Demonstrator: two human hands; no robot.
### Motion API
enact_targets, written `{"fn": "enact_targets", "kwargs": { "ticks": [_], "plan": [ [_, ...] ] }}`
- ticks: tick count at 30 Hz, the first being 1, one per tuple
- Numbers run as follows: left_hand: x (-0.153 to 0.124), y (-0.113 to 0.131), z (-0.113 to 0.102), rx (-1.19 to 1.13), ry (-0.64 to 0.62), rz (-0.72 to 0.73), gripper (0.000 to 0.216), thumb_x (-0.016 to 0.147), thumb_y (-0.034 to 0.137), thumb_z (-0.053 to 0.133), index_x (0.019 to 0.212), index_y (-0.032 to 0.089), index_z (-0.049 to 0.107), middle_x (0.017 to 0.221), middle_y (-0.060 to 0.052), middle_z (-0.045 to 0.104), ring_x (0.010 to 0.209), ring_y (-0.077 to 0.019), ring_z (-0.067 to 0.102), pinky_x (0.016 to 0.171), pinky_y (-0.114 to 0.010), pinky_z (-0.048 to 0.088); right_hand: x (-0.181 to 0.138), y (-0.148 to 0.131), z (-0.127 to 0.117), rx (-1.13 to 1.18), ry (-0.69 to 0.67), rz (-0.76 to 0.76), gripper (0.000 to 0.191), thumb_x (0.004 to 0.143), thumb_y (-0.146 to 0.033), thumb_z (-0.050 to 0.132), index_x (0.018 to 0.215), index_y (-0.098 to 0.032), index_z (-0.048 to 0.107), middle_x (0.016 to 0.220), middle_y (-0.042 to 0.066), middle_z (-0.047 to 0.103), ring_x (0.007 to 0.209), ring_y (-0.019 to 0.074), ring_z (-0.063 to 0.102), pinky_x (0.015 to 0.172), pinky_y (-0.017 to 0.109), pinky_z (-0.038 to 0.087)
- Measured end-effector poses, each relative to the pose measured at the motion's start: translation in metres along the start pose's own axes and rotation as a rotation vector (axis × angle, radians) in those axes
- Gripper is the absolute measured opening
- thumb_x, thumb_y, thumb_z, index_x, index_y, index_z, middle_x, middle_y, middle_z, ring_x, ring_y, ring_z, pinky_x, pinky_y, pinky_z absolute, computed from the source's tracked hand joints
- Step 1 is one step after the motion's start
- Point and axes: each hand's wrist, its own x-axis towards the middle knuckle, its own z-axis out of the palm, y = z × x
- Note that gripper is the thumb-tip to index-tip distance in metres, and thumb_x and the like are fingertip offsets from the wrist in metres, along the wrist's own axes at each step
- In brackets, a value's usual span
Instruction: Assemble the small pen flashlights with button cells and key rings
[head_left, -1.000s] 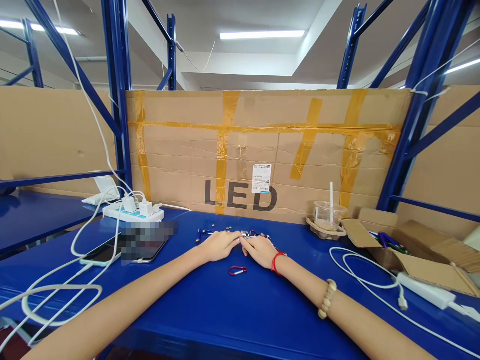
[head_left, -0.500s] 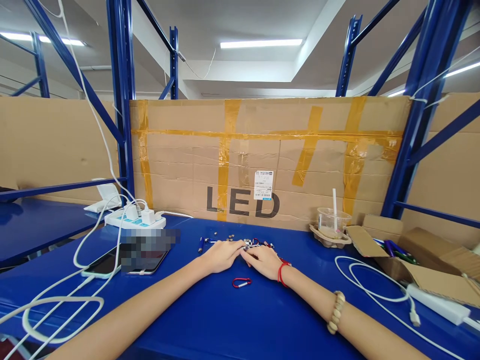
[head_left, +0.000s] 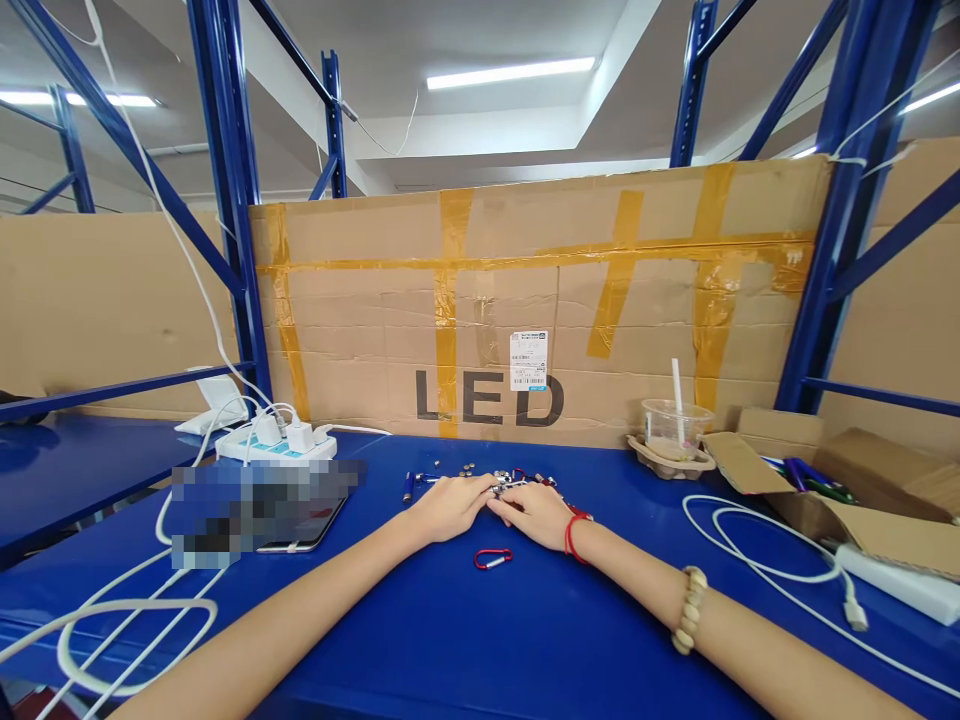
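Note:
My left hand (head_left: 454,508) and my right hand (head_left: 536,514) meet at the middle of the blue table, their fingertips nearly touching. Fingers of both hands are bent down and closed together beside a cluster of small silver metal parts (head_left: 512,482); what they pinch is too small and too hidden to make out. Some red pieces lie among the silver ones, partly covered by my right hand. A red carabiner (head_left: 493,559) rests on the table just below my hands. To the left of the cluster stands a small blue cylinder (head_left: 409,487). Several tiny metal bits (head_left: 466,469) are scattered behind.
On the left are a white power strip (head_left: 277,446) with chargers, looping white cables (head_left: 135,605) and a dark phone (head_left: 307,525). To the right stand a plastic cup with a straw (head_left: 675,428), an open cardboard box (head_left: 870,525) and a coiled white cable (head_left: 757,570). A cardboard panel (head_left: 352,330) closes the back.
The view has tilted and shifted slightly. My hands stay together at the metal parts, with only small finger movement. The carabiner lies where it was.

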Motion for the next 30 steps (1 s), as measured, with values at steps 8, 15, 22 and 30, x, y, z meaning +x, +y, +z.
{"fn": "enact_targets", "kwargs": {
  "ticks": [8,15,22,30],
  "plan": [
    [0.0032,-0.0041,0.0062,0.017,0.009,-0.005,0.029,0.09,0.03,0.022,0.112,0.025,0.041,0.104,-0.002,0.059,0.092,-0.0196,0.057,0.073,-0.029,0.043,-0.0011,0.0025,0.0021,-0.059,0.011,-0.018,0.043,0.085,-0.043,0.033,0.059,-0.02,0.058,0.064,-0.001,0.063,0.062,0.0116,0.055,0.052,0.021,0.03],
    [0.0027,-0.0028,0.0051,0.016,0.001,-0.014,0.029,0.09,0.03,0.021,0.11,0.024,0.041,0.106,-0.002,0.058,0.093,-0.0199,0.056,0.071,-0.028,0.044,-0.0007,0.0011,0.0026,-0.062,-0.015,-0.017,0.042,0.086,-0.042,0.032,0.06,-0.02,0.057,0.063,-0.001,0.062,0.061,0.0119,0.054,0.051,0.022,0.028],
    [0.0018,-0.0015,0.0032,0.015,0.0,-0.028,0.028,0.09,0.03,0.022,0.108,0.024,0.043,0.103,-0.002,0.059,0.092,-0.0202,0.057,0.071,-0.028,0.044,-0.0004,0.0025,0.0042,-0.092,0.015,-0.037,0.043,0.086,-0.043,0.031,0.06,-0.019,0.056,0.06,-0.001,0.058,0.057,0.0118,0.051,0.048,0.023,0.025],
    [-0.0015,-0.0001,0.0007,0.008,0.005,-0.024,0.027,0.09,0.029,0.022,0.108,0.025,0.042,0.098,-0.002,0.061,0.087,-0.0195,0.059,0.071,-0.028,0.044,-0.0005,-0.0022,0.002,-0.051,0.001,-0.03,0.046,0.087,-0.043,0.028,0.059,-0.02,0.057,0.061,0.0,0.06,0.06,0.0132,0.053,0.052,0.023,0.028]
  ]
}}
